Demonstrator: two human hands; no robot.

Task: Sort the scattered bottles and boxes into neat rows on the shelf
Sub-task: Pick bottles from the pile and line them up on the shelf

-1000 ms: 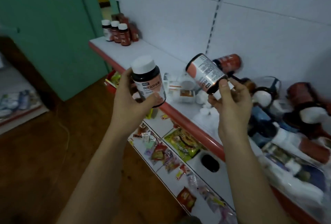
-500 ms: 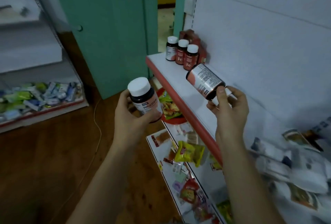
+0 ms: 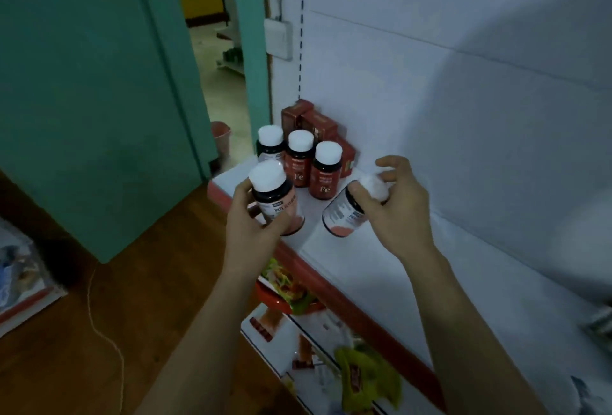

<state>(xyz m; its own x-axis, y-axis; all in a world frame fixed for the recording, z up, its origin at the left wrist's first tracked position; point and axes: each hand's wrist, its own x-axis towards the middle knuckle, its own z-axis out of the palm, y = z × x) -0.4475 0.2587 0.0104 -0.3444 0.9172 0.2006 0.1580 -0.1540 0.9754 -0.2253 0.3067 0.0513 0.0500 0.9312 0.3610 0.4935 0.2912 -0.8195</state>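
My left hand grips a dark bottle with a white cap, upright, at the front left corner of the white shelf. Whether its base touches the shelf I cannot tell. My right hand holds a second bottle by its white cap, tilted with its base pointing down-left just above the shelf. Behind them three white-capped bottles stand in a row, and dark red boxes stand against the white back wall.
The shelf has a red front edge. Below it a lower shelf holds snack packets. A teal door stands left, over a wooden floor. Blurred items lie at the shelf's far right.
The view swung left and closer to the shelf's left end. Both hands carried their bottles forward to the standing row; the right bottle turned from base-up to cap-up.
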